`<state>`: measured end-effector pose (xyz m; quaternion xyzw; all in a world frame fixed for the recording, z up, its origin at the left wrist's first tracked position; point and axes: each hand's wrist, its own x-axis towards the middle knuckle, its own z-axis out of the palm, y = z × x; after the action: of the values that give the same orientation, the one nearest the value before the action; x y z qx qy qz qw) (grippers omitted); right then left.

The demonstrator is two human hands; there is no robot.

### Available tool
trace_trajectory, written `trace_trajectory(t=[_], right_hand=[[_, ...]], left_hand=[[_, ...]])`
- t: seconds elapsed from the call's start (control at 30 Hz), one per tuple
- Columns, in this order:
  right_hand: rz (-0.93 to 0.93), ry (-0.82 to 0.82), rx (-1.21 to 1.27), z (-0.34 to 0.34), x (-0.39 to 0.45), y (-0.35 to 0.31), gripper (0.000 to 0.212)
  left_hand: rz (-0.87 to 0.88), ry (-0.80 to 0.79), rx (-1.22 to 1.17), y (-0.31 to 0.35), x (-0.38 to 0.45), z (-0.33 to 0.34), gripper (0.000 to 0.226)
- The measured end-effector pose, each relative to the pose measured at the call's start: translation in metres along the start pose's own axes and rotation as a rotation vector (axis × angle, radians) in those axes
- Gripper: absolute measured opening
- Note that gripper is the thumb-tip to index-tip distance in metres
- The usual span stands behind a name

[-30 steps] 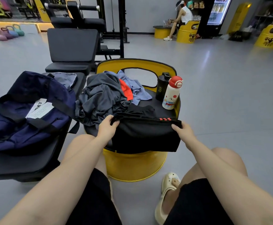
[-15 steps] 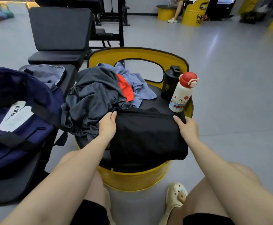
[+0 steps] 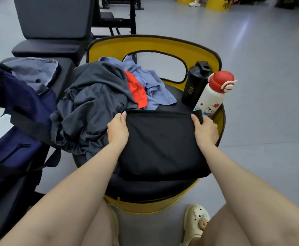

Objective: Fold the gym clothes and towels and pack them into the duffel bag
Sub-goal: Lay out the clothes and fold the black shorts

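Now folded flat on the yellow drum seat [image 3: 214,55], the black garment [image 3: 160,144] hides its red-marked waistband; left hand [image 3: 118,129] and right hand [image 3: 205,130] pinch its far corners. Unfolded clothes [image 3: 95,103] wait at ten o'clock, the duffel bag [image 3: 19,107] at nine.

Your left hand [image 3: 118,129] and right hand [image 3: 205,130] hold the far corners of the folded black garment [image 3: 161,144], fingers tucked under its edges, on the yellow barrel seat [image 3: 155,48]. Behind it: grey shirt [image 3: 93,102], red piece [image 3: 136,91], blue cloth [image 3: 154,86] in a heap. Black shaker [image 3: 195,84] and white bottle [image 3: 213,96] stand at right, touching. Navy duffel bag [image 3: 17,121] sits on the bench at left.
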<state>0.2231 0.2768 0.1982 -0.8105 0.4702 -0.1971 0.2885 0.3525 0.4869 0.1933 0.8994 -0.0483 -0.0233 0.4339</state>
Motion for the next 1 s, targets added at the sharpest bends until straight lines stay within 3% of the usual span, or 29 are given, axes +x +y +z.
trace_trajectory(t=[0.23,0.37,0.43,0.53,0.57,0.63,0.77,0.87,1.0], right_hand=[[0.078,-0.202,-0.073,0.015,0.002,0.000,0.054],[0.042,-0.151,-0.030,0.010,-0.009,-0.008,0.053],[-0.135,-0.045,-0.097,0.008,-0.018,-0.008,0.048],[-0.544,0.005,-0.153,0.017,-0.042,-0.006,0.036],[-0.663,0.003,-0.183,0.023,-0.050,-0.004,0.033],[-0.782,-0.082,-0.284,0.033,-0.060,0.002,0.038],[-0.703,-0.315,-0.484,0.046,-0.060,0.023,0.053],[-0.672,-0.356,-0.515,0.052,-0.057,0.028,0.066],[-0.570,-0.397,-0.485,0.051,-0.054,0.028,0.054]], left_hand=[[-0.018,-0.089,0.093,-0.018,0.007,0.007,0.040],[-0.039,-0.043,0.165,-0.006,-0.004,-0.001,0.039],[0.147,0.089,0.407,0.001,-0.016,-0.003,0.040],[0.553,0.211,0.420,0.008,-0.040,0.010,0.026],[0.660,0.191,0.410,0.007,-0.047,0.018,0.025],[0.744,-0.002,0.501,0.003,-0.062,0.031,0.041],[0.601,-0.367,0.753,-0.020,-0.066,0.046,0.061],[0.575,-0.419,0.793,-0.030,-0.059,0.052,0.058],[0.527,-0.411,0.757,-0.031,-0.059,0.050,0.057]])
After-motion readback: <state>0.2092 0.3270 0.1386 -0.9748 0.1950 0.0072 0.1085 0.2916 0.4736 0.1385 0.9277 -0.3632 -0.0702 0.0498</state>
